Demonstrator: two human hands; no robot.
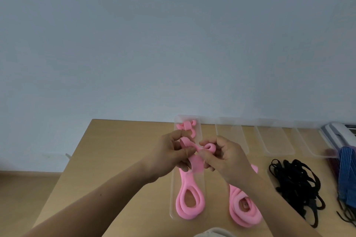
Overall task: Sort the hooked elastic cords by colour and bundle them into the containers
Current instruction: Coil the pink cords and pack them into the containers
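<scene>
Both hands are raised above the leftmost clear plastic tray on the light wooden table. The left hand and right hand pinch the hooked end of a looped pink elastic cord lying in that tray. A second pink coil lies just beside the tray. Tangled black cords lie farther right.

Seemingly an office: wooden desk, plain wall, desk telephone.

Four trays line the back edge of the table. A looped cord lies in the leftmost tray; a second cord lies just right of it (on the table), a cord heap farther right.
</scene>
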